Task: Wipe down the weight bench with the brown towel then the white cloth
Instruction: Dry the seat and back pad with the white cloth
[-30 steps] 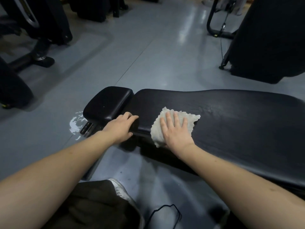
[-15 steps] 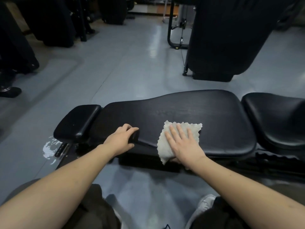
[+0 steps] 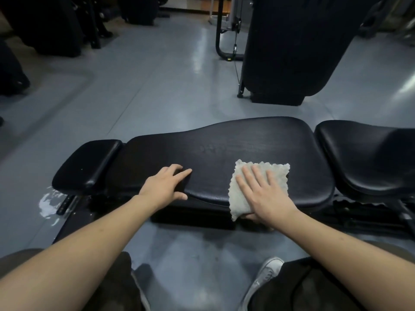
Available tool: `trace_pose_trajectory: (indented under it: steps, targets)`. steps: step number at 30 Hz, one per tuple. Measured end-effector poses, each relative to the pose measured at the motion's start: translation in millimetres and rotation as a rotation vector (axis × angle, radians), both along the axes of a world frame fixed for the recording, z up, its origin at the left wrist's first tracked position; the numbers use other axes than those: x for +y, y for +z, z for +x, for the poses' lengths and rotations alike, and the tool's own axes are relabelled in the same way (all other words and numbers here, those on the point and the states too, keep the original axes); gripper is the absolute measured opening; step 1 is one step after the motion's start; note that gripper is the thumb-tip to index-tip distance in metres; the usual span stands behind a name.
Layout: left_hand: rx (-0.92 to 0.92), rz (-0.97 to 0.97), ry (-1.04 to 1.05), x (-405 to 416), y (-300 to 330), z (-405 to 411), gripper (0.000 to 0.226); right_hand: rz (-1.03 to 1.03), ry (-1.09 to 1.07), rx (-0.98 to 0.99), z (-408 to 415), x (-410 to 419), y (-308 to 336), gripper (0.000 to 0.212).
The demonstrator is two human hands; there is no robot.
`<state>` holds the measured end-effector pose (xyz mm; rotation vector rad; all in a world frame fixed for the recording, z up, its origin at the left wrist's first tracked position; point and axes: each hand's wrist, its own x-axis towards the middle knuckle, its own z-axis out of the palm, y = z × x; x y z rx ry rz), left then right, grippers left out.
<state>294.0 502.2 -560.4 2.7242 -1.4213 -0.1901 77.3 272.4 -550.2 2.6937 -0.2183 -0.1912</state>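
Nearest the camera, at the bottom of the frame, two bare forearms reach up from the person's knees and a grey shoe [image 3: 268,271]. The right hand [image 3: 266,194] lies flat with fingers straight and spread, pressing the white cloth [image 3: 260,187] onto the near edge of the weight bench [image 3: 224,149]; the cloth's lower part drapes over that edge. The left hand [image 3: 167,187] rests just left of centre, fingers on the pad and thumb hooked under its near edge, bracing and holding nothing else.

The bench's long axis runs left to right across the middle of the frame. Bare pad stretches right of the cloth toward the seat pad [image 3: 368,158], and beyond the fingertips toward the far edge. The right hand is nearer both, so the next stroke probably goes rightward or away.

A wet patch [image 3: 48,204] shines on the floor at lower left. No brown towel is in view. Dark gym machines [image 3: 292,48] stand at the top.
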Motion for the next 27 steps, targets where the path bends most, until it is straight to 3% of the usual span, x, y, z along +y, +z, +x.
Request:
trace_pose_trajectory:
  steps: [5, 21, 27]
  targets:
    - [-0.087, -0.039, -0.016, 8, -10, -1, 0.081, -0.01, -0.007, 0.014, 18, 14, -7, 0.125]
    - [-0.042, -0.06, -0.045, 10, -7, 1, 0.077, 0.063, 0.024, -0.011, 98, 89, -25, 0.103]
    - [-0.007, -0.018, -0.056, 2, -6, 5, 0.085, 0.091, 0.096, -0.03, 78, 70, -28, 0.112]
